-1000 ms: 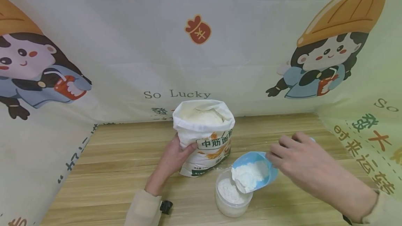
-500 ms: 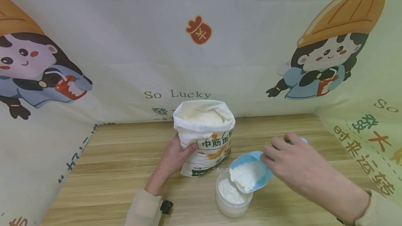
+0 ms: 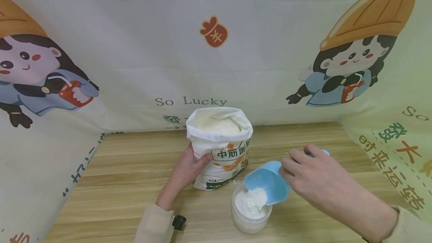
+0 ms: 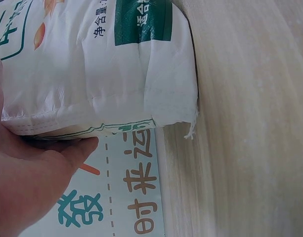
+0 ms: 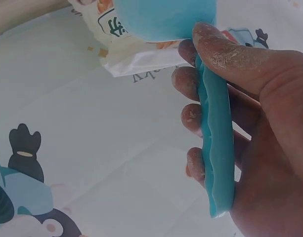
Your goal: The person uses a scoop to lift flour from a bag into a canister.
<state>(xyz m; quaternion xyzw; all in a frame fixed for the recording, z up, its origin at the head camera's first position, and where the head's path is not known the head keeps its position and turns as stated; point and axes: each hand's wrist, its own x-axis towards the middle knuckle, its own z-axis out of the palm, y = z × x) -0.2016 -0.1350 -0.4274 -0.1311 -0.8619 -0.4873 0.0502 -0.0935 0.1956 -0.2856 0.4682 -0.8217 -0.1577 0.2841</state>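
Note:
My left hand (image 3: 189, 166) grips the side of an upright white flour bag (image 3: 216, 138), thumb across its printed front. The bag's top is rolled open, with flour (image 3: 221, 126) inside. In the left wrist view, the lower part of the bag (image 4: 92, 84) shows above the curled fingers. My right hand (image 3: 314, 177) holds a blue scoop (image 3: 275, 186) by its handle, fingers wrapped round it in the right wrist view, with flour dust on the fingertips (image 5: 191, 116). The scoop tips over a clear round tub (image 3: 249, 225), and a heap of flour (image 3: 253, 200) lies at its lip and in the tub.
The wood-grain table (image 3: 118, 183) carries a light dusting of flour by the bag's base. A printed cloth (image 3: 152, 48) with cartoon figures stands at the back and both sides. A black strap piece (image 3: 179, 222) sits at the left cuff.
The right hand has moved slightly left and tilted the scoop, and the flour in it has slid down into the tub. The left hand and the bag stay in place.

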